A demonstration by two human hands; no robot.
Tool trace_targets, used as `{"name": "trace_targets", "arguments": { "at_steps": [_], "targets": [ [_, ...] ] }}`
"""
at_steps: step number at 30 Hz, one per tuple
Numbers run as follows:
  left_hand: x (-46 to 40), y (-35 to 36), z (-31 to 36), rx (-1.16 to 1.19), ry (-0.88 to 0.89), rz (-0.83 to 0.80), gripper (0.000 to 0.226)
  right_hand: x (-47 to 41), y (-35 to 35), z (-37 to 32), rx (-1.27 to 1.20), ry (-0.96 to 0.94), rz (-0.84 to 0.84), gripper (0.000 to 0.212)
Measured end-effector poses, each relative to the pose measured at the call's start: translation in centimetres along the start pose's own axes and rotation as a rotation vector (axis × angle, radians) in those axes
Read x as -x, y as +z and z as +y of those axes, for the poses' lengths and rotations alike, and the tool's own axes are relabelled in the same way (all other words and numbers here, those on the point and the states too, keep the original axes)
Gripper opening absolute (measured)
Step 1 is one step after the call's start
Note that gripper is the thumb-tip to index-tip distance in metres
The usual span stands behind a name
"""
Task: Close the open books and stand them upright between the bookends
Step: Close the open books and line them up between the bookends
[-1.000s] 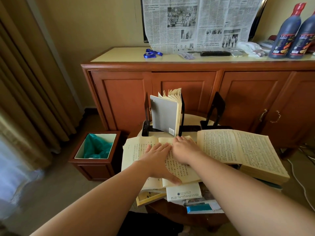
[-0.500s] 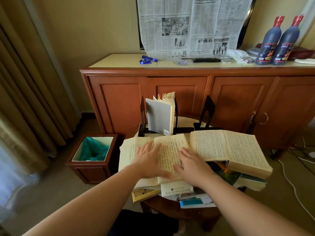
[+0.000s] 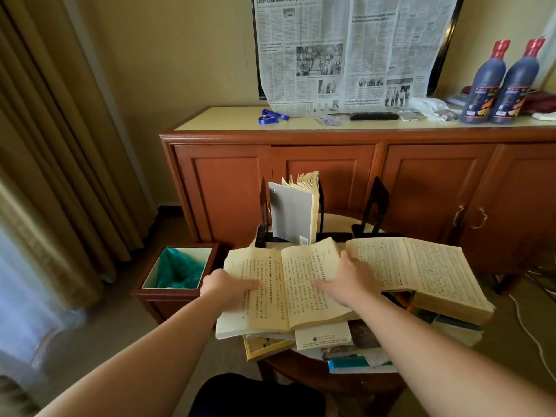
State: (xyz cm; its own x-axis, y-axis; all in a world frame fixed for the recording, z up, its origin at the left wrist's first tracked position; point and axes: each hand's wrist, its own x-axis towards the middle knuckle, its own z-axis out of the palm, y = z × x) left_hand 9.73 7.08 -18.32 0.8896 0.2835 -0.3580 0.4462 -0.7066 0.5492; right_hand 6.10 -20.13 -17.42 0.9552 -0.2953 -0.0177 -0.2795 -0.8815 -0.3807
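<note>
A yellowed open book [image 3: 285, 299] lies face up on a pile of closed books [image 3: 340, 341] on a small round table [image 3: 337, 385]. My left hand [image 3: 228, 288] grips its left edge, thumb on the page. My right hand [image 3: 346, 281] grips its right edge, thumb lying across the right page. A thicker open book [image 3: 421, 272] lies just to the right, partly overlapping. Behind them a grey book [image 3: 291, 212] stands upright with fanned pages between the left black bookend [image 3: 264, 212] and a middle one [image 3: 320, 203]. Another black bookend [image 3: 374, 206] stands apart to the right.
A wooden cabinet [image 3: 346, 176] runs right behind the table, with two dark bottles [image 3: 499, 82] and a newspaper on top. A wooden bin with a green liner [image 3: 177, 269] sits on the floor at left. Curtains hang far left. A white cable [image 3: 532, 335] trails at right.
Both hands slid outward from the middle of the open book's pages to its left and right edges and took hold there. The view also tilted up.
</note>
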Motion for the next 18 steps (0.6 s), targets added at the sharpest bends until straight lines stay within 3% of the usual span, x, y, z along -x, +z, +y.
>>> {"name": "trace_targets", "arguments": {
  "at_steps": [4,9,15,18],
  "targets": [
    [1.0,-1.8,0.8,0.227,0.110,0.006,0.057,-0.4,-0.2,0.1,-0.054,0.012,-0.037,0.070],
    [2.9,-3.8,2.0,0.484,0.318,-0.121,0.044,-0.5,-1.0,0.0,-0.164,0.016,-0.040,0.068],
    [4.7,-6.5,1.9,0.880,0.484,-0.408,0.041,-0.4,-2.9,0.1,-0.610,0.085,-0.030,0.083],
    [4.8,-7.4,2.1,0.941,0.505,-0.411,0.042,-0.3,-4.3,-0.1,-0.873,0.058,-0.082,0.052]
  ]
}}
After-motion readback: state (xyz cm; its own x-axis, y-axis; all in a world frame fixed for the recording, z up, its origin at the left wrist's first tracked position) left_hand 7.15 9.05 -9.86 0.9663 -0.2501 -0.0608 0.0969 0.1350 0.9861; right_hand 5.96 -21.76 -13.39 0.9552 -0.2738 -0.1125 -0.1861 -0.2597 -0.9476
